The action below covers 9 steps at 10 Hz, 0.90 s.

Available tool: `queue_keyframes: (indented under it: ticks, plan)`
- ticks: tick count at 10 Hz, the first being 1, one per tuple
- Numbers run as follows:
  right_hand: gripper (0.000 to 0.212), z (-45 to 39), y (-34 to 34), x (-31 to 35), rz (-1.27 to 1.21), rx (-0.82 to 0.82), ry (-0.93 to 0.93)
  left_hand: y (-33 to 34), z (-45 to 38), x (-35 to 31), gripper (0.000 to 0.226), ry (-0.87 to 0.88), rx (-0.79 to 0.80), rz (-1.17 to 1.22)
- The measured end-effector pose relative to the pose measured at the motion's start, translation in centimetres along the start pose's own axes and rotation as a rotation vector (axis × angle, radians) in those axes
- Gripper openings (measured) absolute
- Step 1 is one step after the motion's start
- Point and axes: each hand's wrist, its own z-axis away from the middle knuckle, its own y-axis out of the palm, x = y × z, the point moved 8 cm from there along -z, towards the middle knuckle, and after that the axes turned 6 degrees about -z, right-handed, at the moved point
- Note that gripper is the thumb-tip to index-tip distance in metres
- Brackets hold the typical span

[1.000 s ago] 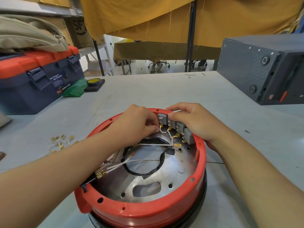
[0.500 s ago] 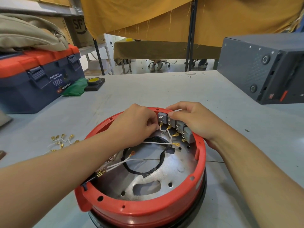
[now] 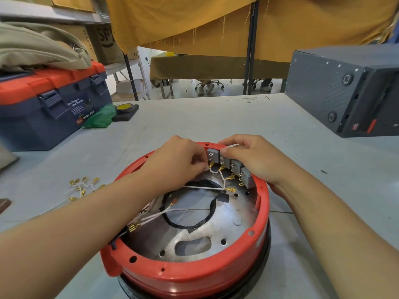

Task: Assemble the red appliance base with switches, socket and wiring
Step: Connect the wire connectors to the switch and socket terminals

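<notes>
The round red appliance base (image 3: 194, 275) sits upside down on the grey table, its metal floor plate (image 3: 218, 229) showing. A row of grey switches (image 3: 228, 162) is fitted along its far rim. My left hand (image 3: 174, 162) reaches inside and pinches a white wire (image 3: 213, 169) with a brass terminal at the leftmost switch. My right hand (image 3: 252, 158) curls over the rim and grips the switch row from outside, thumb on top. More white wires (image 3: 164, 212) with brass terminals trail across the plate to the left side.
Loose brass terminals with short white wires (image 3: 83, 186) lie on the table at left. A blue and red toolbox (image 3: 49, 104) stands at back left, with green cloth and a tape roll (image 3: 124, 107) beside it. A dark grey box (image 3: 345, 87) occupies the back right.
Both hands stay at the switch row. My left fingers have shifted slightly at the leftmost switch terminal; the base has not moved.
</notes>
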Motion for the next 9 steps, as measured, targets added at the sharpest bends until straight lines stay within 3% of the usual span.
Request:
queue_keyframes:
  ticks: [2, 3, 9]
  plan:
    - [0.014, 0.1, 0.0, 0.2, 0.003, 0.002, -0.016, -0.3, 1.0, -3.3, 0.006, 0.247, -0.044, -0.041]
    - [0.013, 0.1, 0.0, 0.2, -0.004, 0.0, -0.015, -0.1, 0.9, -3.6, 0.009, 0.274, -0.024, -0.036]
    - [0.014, 0.0, 0.0, 0.0, -0.022, -0.003, -0.009, 0.9, 0.2, -2.7, 0.011, 0.179, 0.021, -0.113]
